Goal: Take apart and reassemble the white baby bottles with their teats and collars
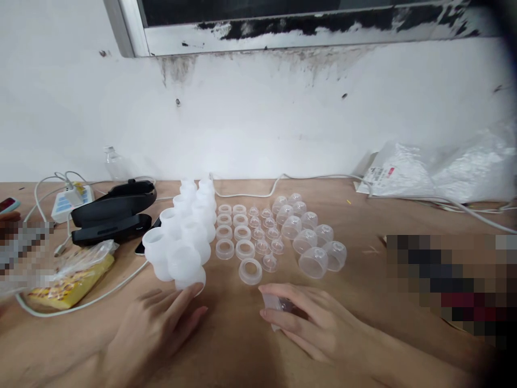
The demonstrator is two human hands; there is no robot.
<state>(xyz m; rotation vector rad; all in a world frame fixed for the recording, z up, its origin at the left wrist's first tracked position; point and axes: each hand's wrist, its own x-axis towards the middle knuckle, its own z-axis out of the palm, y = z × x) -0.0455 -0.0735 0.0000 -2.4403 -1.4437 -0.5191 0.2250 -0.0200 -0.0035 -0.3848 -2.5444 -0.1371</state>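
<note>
My left hand [155, 318] is at the near end of the white bottles [183, 258], index fingertip at the front bottle and thumb apart, grasping nothing. In my right hand [311, 318] is a translucent plastic bottle part [272, 308], frosted at its left side and mostly hidden by the fingers. Beyond the hands, frosted collar rings [250, 271] lie in two columns. To their right stand small clear nipples [269, 262], also in columns. Further right are several clear dome caps [313, 262], resting with their domes turned up or tilted.
At left lie a black case [113, 210], a power strip [60, 207], a yellow wrapped packet [76, 280] and a white cable [100, 293]. A clear bottle [114, 163] stands by the wall. Plastic bags [440, 167] sit at back right. Both side edges are partly blurred out.
</note>
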